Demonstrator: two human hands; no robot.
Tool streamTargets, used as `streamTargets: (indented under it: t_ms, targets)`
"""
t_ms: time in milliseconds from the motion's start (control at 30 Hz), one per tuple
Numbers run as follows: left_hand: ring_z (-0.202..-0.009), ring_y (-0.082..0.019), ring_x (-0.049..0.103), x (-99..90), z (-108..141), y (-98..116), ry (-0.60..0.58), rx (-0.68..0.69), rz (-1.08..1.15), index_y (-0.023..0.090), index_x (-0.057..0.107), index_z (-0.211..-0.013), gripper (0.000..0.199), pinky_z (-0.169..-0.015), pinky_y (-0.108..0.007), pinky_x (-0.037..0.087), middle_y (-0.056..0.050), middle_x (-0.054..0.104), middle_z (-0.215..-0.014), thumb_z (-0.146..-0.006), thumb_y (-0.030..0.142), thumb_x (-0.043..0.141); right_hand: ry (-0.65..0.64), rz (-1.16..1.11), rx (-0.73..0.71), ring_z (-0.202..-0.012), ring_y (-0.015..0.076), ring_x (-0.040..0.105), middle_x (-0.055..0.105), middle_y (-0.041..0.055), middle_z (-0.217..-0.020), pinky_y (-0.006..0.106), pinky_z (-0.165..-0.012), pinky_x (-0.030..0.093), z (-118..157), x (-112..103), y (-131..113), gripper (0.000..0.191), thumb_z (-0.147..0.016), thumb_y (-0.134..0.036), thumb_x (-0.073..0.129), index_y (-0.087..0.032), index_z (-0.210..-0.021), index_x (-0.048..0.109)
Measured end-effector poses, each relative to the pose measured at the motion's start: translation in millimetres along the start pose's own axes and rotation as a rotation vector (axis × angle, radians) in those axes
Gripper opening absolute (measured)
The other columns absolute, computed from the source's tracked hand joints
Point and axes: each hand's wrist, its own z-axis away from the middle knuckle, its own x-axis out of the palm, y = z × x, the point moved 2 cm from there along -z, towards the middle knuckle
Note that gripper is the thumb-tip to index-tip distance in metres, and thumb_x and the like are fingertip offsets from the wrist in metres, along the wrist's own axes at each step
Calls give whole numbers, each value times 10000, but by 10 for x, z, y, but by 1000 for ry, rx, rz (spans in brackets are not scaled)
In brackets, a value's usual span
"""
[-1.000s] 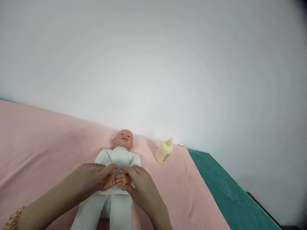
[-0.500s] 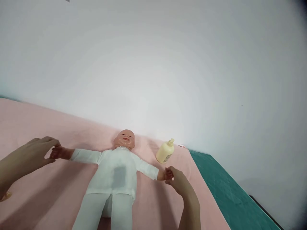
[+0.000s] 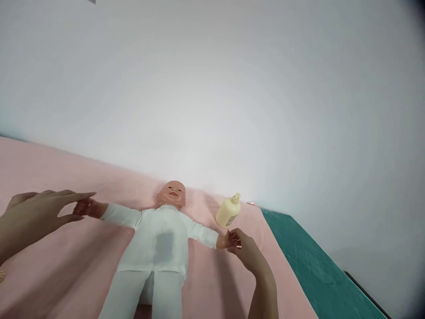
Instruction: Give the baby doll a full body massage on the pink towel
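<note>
A baby doll (image 3: 156,248) in white clothes lies face up on a pink sheet (image 3: 265,266), both arms spread out to the sides. A grey patch shows on the front of its top. At the left, my left hand (image 3: 49,210) is beside the doll's hand, thumb and fingers apart around it. My right hand (image 3: 247,250) has its thumb and fingers closed on the doll's other hand. Just above that hand stands a pale yellow pump bottle (image 3: 228,212).
Behind the sheet rises a plain white wall (image 3: 212,97). A green surface (image 3: 308,257) shows past the sheet's right edge. A small crinkled item (image 3: 251,203) lies near the wall, right of the bottle.
My left hand has spread its fingers, with the index finger stretched out straighter. The doll's hand beside it has shifted slightly right and up. My right hand has barely moved.
</note>
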Motion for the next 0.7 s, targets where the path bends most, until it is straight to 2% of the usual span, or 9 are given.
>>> streamTargets:
  t_ms: [100, 167, 233, 333, 433, 567, 700]
  targets:
    - [-951, -218, 613, -183, -56, 260, 18, 114, 22, 263, 639, -1172, 445, -858, -321, 380, 26, 726, -1039, -933, 515, 361, 108, -39, -104, -960, 194, 661, 687, 54, -1040, 312, -823, 518, 107, -62, -225, 341, -782, -127, 542, -226, -1107, 566]
    - [-947, -229, 625, -262, -45, 498, 4, 215, 156, 263, 622, -1204, 488, -890, -355, 410, 1, 725, -1068, -916, 587, 397, 151, -51, -165, -1056, 197, 637, 670, 38, -1125, 328, -883, 505, 196, -52, -417, 366, -825, -185, 547, -267, -1181, 549]
    - [-1034, -247, 611, -281, 3, 755, 14, 235, 322, 286, 570, -1271, 533, -892, -365, 447, -14, 696, -1152, -879, 630, 462, 166, -48, -222, -1100, 203, 619, 663, 22, -1156, 345, -906, 494, 280, 14, -613, 351, -857, -229, 547, -300, -1201, 547]
    - [-1031, -221, 633, -158, 127, 1144, 16, 351, 530, 300, 555, -1268, 478, -881, -320, 490, -3, 701, -1134, -849, 529, 593, 139, -50, -362, -1125, 193, 601, 647, 19, -1195, 340, -946, 472, 370, 216, -872, 353, -868, -223, 571, -296, -1212, 545]
    - [-1021, -209, 639, 85, 263, 1428, -26, 531, 567, 303, 544, -1271, 422, -869, -307, 509, -7, 705, -1104, -855, 312, 613, 31, 19, -526, -1078, 199, 605, 641, 29, -1186, 338, -920, 479, 412, 494, -1061, 395, -851, -158, 603, -266, -1226, 540]
    - [-1008, -212, 632, 347, 388, 1576, -33, 664, 525, 287, 427, -1357, 588, -833, -312, 518, -37, 687, -1128, -811, 130, 578, -64, 223, -611, -962, 221, 606, 653, 37, -1079, 346, -823, 498, 438, 781, -1202, 383, -845, -132, 629, -234, -1209, 565]
    - [-988, -206, 634, 419, 428, 1621, -46, 701, 487, 273, 339, -1394, 684, -876, -334, 495, -40, 685, -1122, -777, 64, 547, -72, 329, -641, -905, 216, 593, 640, 33, -1010, 327, -767, 495, 461, 861, -1249, 318, -858, -151, 634, -227, -1164, 595]
